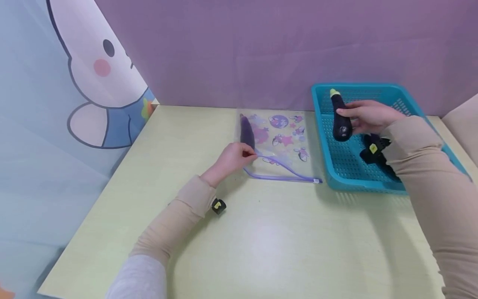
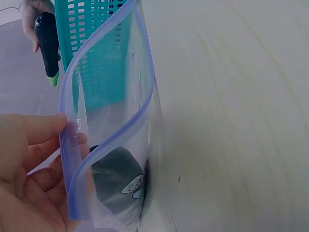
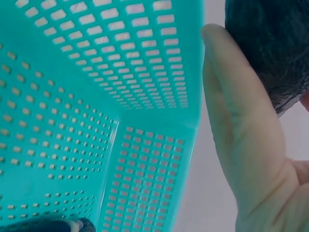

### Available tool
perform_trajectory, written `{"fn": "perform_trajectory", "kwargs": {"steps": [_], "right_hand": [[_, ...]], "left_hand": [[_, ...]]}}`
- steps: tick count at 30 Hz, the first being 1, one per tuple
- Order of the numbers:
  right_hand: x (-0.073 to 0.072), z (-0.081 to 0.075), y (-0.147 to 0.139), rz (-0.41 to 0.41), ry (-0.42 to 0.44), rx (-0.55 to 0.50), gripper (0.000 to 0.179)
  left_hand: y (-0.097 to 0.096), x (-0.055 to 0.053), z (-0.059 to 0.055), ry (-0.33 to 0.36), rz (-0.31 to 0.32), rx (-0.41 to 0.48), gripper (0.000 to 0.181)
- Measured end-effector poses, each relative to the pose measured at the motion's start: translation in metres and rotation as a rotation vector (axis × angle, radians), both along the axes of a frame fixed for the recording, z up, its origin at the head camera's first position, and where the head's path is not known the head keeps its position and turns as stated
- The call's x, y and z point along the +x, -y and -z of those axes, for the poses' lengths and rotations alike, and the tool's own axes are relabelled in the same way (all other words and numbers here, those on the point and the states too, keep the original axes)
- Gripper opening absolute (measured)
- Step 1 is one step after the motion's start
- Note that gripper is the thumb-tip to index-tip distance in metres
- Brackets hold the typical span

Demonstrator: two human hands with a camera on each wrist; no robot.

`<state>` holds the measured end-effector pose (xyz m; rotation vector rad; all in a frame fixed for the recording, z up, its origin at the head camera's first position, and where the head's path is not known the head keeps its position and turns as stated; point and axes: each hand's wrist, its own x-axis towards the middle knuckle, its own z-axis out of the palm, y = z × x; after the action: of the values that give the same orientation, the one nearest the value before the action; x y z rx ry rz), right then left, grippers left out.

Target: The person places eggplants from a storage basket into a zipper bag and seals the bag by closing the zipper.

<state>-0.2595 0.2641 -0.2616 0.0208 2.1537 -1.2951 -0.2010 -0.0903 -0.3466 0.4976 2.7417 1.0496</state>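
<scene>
My left hand (image 1: 235, 160) pinches the purple zip edge of a clear printed bag (image 1: 285, 139) between thumb and fingers. The bag lies on the table with its mouth spread apart, as the left wrist view shows. One dark purple eggplant (image 1: 247, 135) is inside it, along its left side. My right hand (image 1: 367, 116) grips a second eggplant (image 1: 340, 120) above the teal basket, its green stem end pointing up and away. In the right wrist view part of another dark, glossy thing (image 3: 53, 225) shows low in the basket; most of it is cut off.
The teal perforated basket (image 1: 358, 86) stands right of the bag, at the table's far side. A purple cloth (image 1: 242, 54) hangs behind the pale table (image 1: 261, 249). Small black devices with yellow marks sit at the left wrist (image 1: 218, 206) and right wrist (image 1: 373, 148).
</scene>
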Motion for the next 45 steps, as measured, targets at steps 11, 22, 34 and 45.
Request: {"fn": "perform_trajectory", "kwargs": {"steps": [11,22,34,45], "right_hand": [[0.005,-0.002,0.012,-0.035,-0.030,-0.024,0.091],[0.013,-0.005,0.027,-0.080,-0.032,-0.009,0.090],[0.025,-0.012,0.050,-0.188,-0.040,0.010,0.082],[0.039,-0.014,0.079,-0.280,-0.053,0.077,0.076]], "left_hand": [[-0.001,-0.003,0.001,0.016,-0.021,0.003,0.015],[-0.003,-0.005,0.000,0.014,-0.009,-0.009,0.016],[-0.005,-0.010,0.000,0.014,-0.022,-0.015,0.017],[-0.008,-0.014,0.000,0.027,-0.037,-0.009,0.017]]}}
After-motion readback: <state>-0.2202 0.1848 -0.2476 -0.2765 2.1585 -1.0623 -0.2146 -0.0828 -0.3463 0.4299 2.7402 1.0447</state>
